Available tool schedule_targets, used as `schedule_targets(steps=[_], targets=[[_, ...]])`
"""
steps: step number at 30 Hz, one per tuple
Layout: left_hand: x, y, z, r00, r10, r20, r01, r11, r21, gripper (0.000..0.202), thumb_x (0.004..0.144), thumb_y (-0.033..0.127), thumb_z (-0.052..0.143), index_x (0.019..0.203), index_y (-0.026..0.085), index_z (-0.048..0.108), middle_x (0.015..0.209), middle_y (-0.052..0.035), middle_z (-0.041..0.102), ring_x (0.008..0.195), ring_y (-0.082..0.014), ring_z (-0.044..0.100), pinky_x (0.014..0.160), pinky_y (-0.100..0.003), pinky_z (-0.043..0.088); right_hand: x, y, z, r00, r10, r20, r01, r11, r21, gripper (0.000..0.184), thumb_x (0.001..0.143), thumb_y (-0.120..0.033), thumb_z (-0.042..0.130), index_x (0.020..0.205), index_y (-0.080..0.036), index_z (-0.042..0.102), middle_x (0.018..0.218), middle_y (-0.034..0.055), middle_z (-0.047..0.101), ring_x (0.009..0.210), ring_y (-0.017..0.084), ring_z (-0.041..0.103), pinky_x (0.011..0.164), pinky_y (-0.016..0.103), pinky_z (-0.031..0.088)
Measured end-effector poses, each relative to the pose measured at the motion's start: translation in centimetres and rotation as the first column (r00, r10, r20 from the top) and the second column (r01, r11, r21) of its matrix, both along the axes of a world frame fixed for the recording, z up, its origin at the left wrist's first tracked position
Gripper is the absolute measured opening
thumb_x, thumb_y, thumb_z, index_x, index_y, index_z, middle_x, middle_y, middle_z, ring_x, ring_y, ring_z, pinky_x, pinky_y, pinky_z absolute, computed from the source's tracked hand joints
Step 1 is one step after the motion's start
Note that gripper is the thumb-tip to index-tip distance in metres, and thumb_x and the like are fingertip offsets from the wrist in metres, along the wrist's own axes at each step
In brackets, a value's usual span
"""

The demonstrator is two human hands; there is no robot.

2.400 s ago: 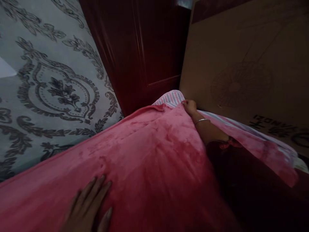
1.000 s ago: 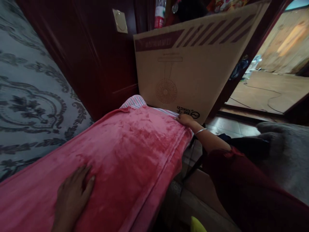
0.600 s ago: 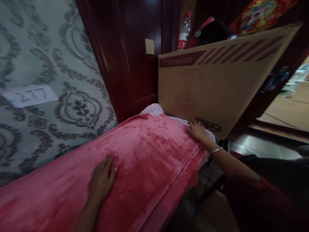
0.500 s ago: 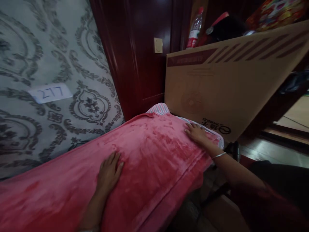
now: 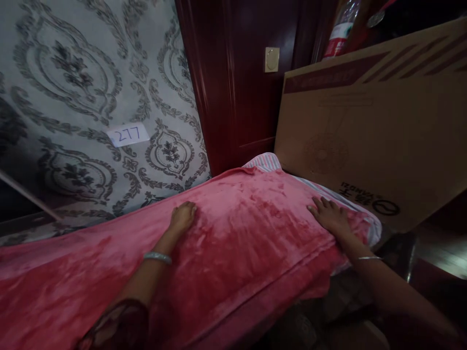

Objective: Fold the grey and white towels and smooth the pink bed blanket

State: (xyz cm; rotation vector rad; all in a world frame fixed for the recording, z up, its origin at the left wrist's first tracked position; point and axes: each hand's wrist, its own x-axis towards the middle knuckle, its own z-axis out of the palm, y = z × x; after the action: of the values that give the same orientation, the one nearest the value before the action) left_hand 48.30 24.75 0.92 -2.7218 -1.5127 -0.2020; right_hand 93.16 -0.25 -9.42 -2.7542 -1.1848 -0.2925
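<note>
A plush pink-red blanket (image 5: 241,228) lies spread over a long surface, with faint creases and brushed patches in its pile. My left hand (image 5: 183,217) rests on it nearer the wall, fingers somewhat bent against the fabric and not wrapped round anything I can see. Toward the far right end, my right hand (image 5: 330,217) lies palm down with its fingers spread. Beyond that hand, a striped cloth (image 5: 268,161) shows from under the blanket along the far end. Both wrists wear bangles.
A large cardboard box (image 5: 328,116) stands upright just past the far end. Behind it rises a dark red wooden panel (image 5: 251,107) with a switch plate (image 5: 272,59). Patterned wallpaper bears a paper label (image 5: 128,134) reading 277. A bottle (image 5: 339,34) stands behind the box's top edge.
My left hand has moved forward over the blanket toward the wall side, and its fingers look more bent. My right hand remains flat near the far end. The view has shifted left.
</note>
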Motion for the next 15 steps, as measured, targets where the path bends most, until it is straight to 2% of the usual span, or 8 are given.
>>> schedule_targets(steps=[3, 7, 12, 15], targets=[[2.1, 2.4, 0.1, 0.999, 0.038, -0.033, -0.039, 0.999, -0.011, 0.044, 0.101, 0.033, 0.03, 0.118, 0.015, 0.067, 0.13, -0.0154, 0.067, 0.122, -0.0263, 0.06, 0.1, -0.041, 0.045, -0.1, 0.0, 0.1, 1.0, 0.003, 0.01, -0.003, 1.0, 0.013, 0.061, 0.102, -0.05, 0.024, 0.15, -0.02, 0.045, 0.156, 0.0166, 0.042, 0.137, 0.036, 0.044, 0.105, 0.063, 0.037], [4.0, 4.7, -0.9, 0.996, 0.054, -0.064, -0.056, 0.998, -0.021, 0.047, 0.1, 0.041, 0.035, 0.104, 0.011, 0.071, 0.117, -0.0185, 0.07, 0.112, -0.0266, 0.065, 0.094, -0.036, 0.048, 0.0, 0.0, 0.0, 1.0, 0.0, 0.019, 0.0, 1.0, 0.022, 0.059, 0.101, -0.049, 0.027, 0.149, -0.021, 0.047, 0.154, 0.0161, 0.044, 0.136, 0.036, 0.045, 0.105, 0.063, 0.039], [3.8, 6.2, -2.3, 0.993, 0.113, -0.038, -0.112, 0.993, 0.035, 0.045, 0.099, 0.042, 0.037, 0.119, 0.01, 0.063, 0.128, -0.0212, 0.063, 0.117, -0.0292, 0.063, 0.095, -0.037, 0.048, 0.5, 0.0, -0.5, 0.999, -0.012, 0.035, 0.01, 0.999, 0.049, 0.058, 0.101, -0.05, 0.028, 0.148, -0.023, 0.049, 0.154, 0.0146, 0.045, 0.137, 0.035, 0.044, 0.106, 0.061, 0.04], [3.3, 7.0, -2.8, 0.992, 0.125, -0.031, -0.125, 0.992, 0.005, 0.048, 0.1, 0.044, 0.034, 0.117, 0.011, 0.064, 0.127, -0.0206, 0.065, 0.116, -0.029, 0.064, 0.095, -0.037, 0.049, 0.9, -0.1, -0.8, 1.0, -0.007, 0.029, 0.006, 0.999, 0.04, 0.059, 0.101, -0.052, 0.028, 0.149, -0.025, 0.049, 0.154, 0.0134, 0.046, 0.137, 0.035, 0.044, 0.106, 0.061, 0.039]])
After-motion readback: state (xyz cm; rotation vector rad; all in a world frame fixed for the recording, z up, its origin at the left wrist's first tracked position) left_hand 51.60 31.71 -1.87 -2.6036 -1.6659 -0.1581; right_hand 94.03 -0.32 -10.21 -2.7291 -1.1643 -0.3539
